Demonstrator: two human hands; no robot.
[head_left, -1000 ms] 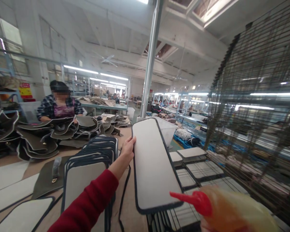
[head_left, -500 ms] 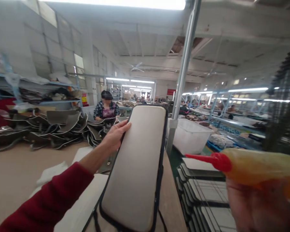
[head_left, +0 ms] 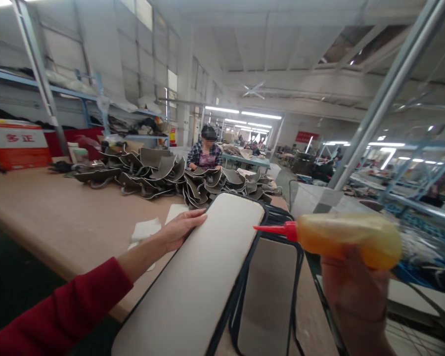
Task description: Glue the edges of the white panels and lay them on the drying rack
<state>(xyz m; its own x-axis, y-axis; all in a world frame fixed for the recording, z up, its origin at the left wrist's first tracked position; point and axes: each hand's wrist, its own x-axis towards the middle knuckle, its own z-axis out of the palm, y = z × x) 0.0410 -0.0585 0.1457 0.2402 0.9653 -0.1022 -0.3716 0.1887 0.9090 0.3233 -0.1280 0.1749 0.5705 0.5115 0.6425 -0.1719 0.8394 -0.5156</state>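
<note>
A long pale panel with rounded corners and a dark edge (head_left: 198, 277) is tilted in front of me. My left hand (head_left: 181, 228) grips its left side, thumb on the pale face. In my right hand (head_left: 356, 287) is a squeeze bottle (head_left: 348, 237) of amber liquid, lying sideways with its red nozzle pointing left. The nozzle tip shows close to the panel's upper right edge; whether it touches, I cannot tell. Beneath and to the right rests a second dark-edged panel (head_left: 269, 296) on the table.
Curved dark pieces (head_left: 163, 170) lie heaped along the far side of the table (head_left: 66, 207). Behind them sits a person (head_left: 206, 151). White scraps (head_left: 146, 230) lie left of the panel. A red-and-white box (head_left: 17, 143) stands far left; a metal post (head_left: 389, 99) rises at right.
My view has swung to the right-hand tilt and leftward, showing more table. The bottle has moved left, its nozzle now near the panel's edge. The panel leans more, and another panel shows beside it.
</note>
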